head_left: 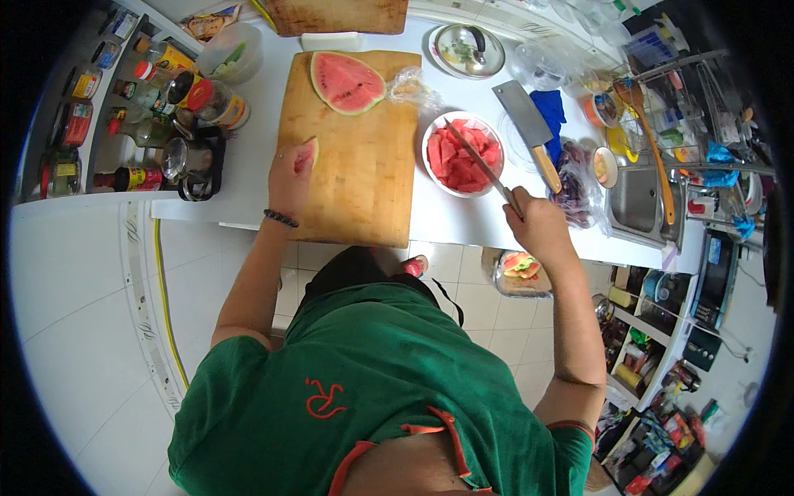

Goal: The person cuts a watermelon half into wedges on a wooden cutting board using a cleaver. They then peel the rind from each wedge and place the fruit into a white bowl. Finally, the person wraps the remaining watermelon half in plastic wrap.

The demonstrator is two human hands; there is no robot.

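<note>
My left hand (287, 183), wearing a dark bead bracelet, is at the left edge of a wooden cutting board (360, 186). Its fingers are closed around a small watermelon piece (306, 157), mostly covered by the hand. My right hand (542, 225) grips a knife (481, 161) by its handle, off the board's right side. The blade slants over a white bowl (463, 195) filled with red watermelon chunks (447, 164); whether it touches them I cannot tell. At the board's far end lies a large cut watermelon wedge (343, 81), with crumpled clear plastic (411, 88) beside it.
Right of the bowl lies a cleaver (523, 114) by a blue cloth (547, 112) and bagged dark fruit (579, 186). A glass lid (466, 51) sits behind the bowl. Jars (211, 99) crowd the left. Below the counter edge stands a bin (529, 285) with rinds. The sink (643, 194) is at right.
</note>
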